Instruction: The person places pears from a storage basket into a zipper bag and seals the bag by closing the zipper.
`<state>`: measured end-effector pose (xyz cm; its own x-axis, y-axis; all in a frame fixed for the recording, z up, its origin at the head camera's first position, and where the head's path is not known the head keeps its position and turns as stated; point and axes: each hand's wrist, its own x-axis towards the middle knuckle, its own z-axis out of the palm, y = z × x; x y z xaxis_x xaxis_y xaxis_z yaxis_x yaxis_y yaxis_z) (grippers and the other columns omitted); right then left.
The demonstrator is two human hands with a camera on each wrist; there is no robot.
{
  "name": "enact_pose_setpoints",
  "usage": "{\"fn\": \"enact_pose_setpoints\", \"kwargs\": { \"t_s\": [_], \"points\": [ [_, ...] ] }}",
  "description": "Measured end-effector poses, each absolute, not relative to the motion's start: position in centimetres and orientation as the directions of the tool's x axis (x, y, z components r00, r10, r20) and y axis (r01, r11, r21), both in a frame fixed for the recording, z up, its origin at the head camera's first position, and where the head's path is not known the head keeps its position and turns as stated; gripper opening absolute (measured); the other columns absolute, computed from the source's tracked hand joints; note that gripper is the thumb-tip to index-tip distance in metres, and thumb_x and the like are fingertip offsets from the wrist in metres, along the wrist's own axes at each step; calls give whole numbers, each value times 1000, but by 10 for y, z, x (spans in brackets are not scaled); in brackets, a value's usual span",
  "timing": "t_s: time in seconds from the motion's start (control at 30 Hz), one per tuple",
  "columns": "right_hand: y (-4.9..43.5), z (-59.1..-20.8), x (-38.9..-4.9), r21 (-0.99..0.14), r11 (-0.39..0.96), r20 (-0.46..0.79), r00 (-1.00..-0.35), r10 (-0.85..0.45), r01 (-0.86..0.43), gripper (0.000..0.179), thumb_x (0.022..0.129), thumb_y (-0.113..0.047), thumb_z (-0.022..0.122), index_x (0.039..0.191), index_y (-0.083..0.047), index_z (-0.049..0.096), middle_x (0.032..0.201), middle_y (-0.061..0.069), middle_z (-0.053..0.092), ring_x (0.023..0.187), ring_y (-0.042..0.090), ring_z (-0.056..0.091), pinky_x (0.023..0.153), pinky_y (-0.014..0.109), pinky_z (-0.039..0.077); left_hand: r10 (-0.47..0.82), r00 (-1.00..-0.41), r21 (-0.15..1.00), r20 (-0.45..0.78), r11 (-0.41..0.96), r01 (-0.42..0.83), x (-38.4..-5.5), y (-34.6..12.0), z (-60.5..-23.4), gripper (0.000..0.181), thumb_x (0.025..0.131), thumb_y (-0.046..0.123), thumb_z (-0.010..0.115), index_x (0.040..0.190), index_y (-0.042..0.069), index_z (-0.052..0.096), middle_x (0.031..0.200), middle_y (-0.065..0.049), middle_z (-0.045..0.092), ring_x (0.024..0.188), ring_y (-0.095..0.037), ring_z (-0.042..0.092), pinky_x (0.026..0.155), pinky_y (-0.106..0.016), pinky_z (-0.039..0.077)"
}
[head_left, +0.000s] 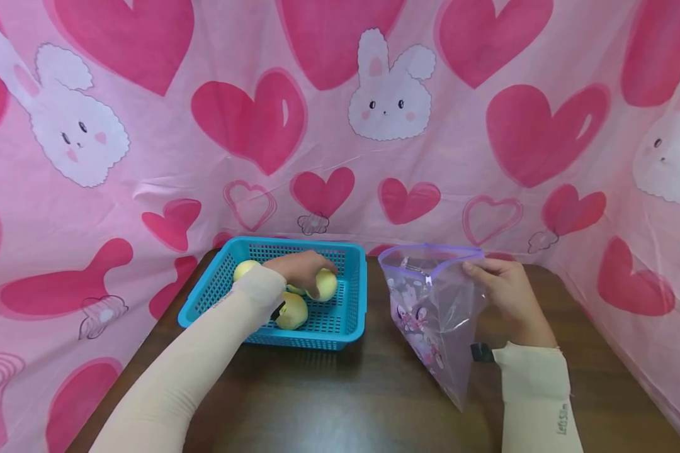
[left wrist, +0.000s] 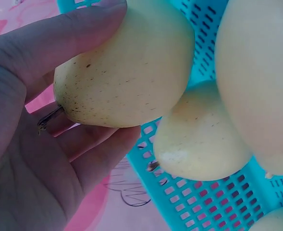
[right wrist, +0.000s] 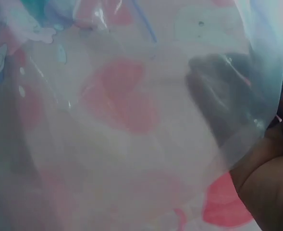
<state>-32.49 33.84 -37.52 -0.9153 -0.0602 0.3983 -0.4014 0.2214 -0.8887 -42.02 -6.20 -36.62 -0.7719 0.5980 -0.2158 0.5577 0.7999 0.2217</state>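
Observation:
My left hand reaches into a blue plastic basket and grips a pale yellow pear. In the left wrist view the thumb lies over one side of this speckled pear and the fingers curl under it, with its dark stem toward the palm. Another pear sits just beside it. My right hand pinches the right end of the rim of a clear zip bag. The bag hangs upright with its purple-edged mouth parted. In the right wrist view its see-through film covers part of the fingers.
More pears lie in the basket, one at the front and one at the left. Basket and bag are side by side over a dark wooden table. A pink cloth with hearts and rabbits stands behind and along both sides.

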Motion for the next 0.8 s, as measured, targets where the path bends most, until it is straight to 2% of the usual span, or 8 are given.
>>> {"fn": "enact_pose_setpoints", "kwargs": {
  "t_s": [0.17,0.27,0.47,0.6,0.8],
  "points": [
    [343,-380,-328,-917,13,393,-910,-132,-398,20,93,1,62,111,6,70,88,2,72,79,14,65,69,26,54,614,-772,225,-166,786,576,-423,-63,-357,63,74,24,86,131,29,61,125,4,57,111,-19,49,79,-36,52],
    [346,-383,-329,-917,-58,398,-898,-189,-394,21,94,5,58,112,8,68,93,4,73,85,14,66,72,27,54,618,-777,256,-120,775,577,-422,-62,-345,66,73,25,87,133,28,60,124,3,57,110,-20,49,77,-37,53],
    [351,-386,-328,-913,-30,403,-885,-235,-407,22,96,3,57,115,7,66,96,4,71,89,20,63,73,30,54,657,-754,330,14,709,623,-415,-55,-315,70,73,28,87,137,27,57,117,6,59,104,-17,51,74,-31,53],
    [350,-386,-328,-916,-31,396,-887,-237,-400,22,96,2,58,115,8,66,95,5,70,88,20,62,72,30,55,692,-712,347,120,642,683,-407,-45,-296,69,74,33,85,136,28,56,114,10,59,99,-13,53,73,-29,52],
    [349,-384,-328,-917,-44,394,-888,-236,-396,20,95,3,58,112,8,68,94,4,70,84,17,63,68,27,55,725,-662,393,193,561,729,-395,-31,-279,64,74,35,84,130,27,54,108,10,60,93,-14,57,71,-32,53]
  ]
}}
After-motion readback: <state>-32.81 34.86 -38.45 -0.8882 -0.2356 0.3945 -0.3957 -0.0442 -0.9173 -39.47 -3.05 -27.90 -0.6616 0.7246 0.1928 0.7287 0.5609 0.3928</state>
